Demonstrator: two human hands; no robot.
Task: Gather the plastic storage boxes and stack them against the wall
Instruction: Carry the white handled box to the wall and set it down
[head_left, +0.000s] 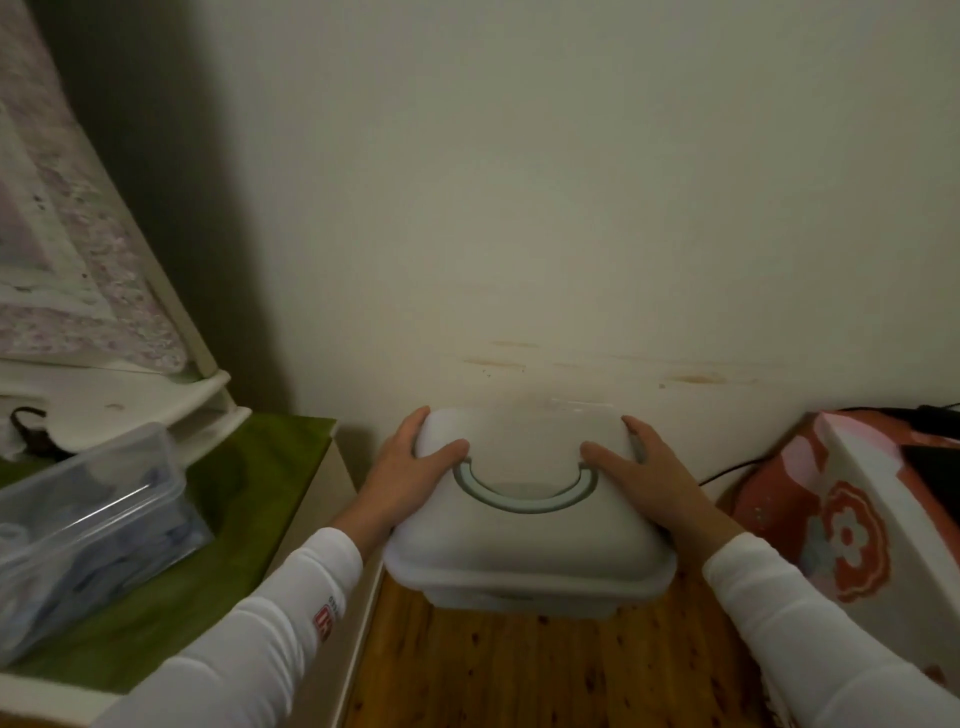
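A white plastic storage box (527, 540) with a grey-green handle (523, 491) folded flat on its lid stands on the wooden floor, its back against the pale wall (545, 208). My left hand (410, 470) grips the lid's left side, thumb on top. Pressed on the lid's right side is my right hand (647, 478), fingers wrapped over the edge. A second, clear plastic box (88, 530) with bluish contents sits on a green-topped cabinet at the left.
The green-topped cabinet (249, 519) flanks the white box on the left, with a white shelf unit (156, 395) behind it. A red and white floral item (852, 519) and a black cable (727, 470) lie at the right. Wooden floor (519, 670) shows in front.
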